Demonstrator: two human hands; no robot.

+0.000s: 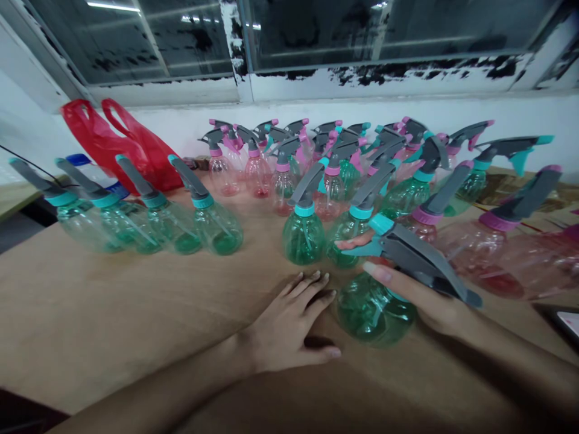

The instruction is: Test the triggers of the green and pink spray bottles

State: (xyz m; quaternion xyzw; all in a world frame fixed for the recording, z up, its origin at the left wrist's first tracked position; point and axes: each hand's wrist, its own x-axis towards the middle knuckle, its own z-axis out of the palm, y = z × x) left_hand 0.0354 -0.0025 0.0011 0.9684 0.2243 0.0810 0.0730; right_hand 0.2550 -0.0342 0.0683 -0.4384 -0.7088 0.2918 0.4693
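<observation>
My right hand (418,292) is wrapped round the neck of a green spray bottle (373,316). Its grey trigger head tilts, with the turquoise nozzle pointing up and left. The fingertips show beside the turquoise trigger; part of the grip is hidden behind the head. Just left of this bottle, my left hand (292,328) rests palm down on the wooden table (136,319), fingers spread and holding nothing. Close beyond my hands stand two more green spray bottles, one (304,235) in plain sight and another (344,232) partly covered by my right fingers.
A row of several green spray bottles (219,226) stands at left. Many pink and green ones (257,175) crowd the back; large pink bottles (484,253) stand at right. A red plastic bag (140,154) sits back left, and a phone-like device (565,322) lies at the right edge.
</observation>
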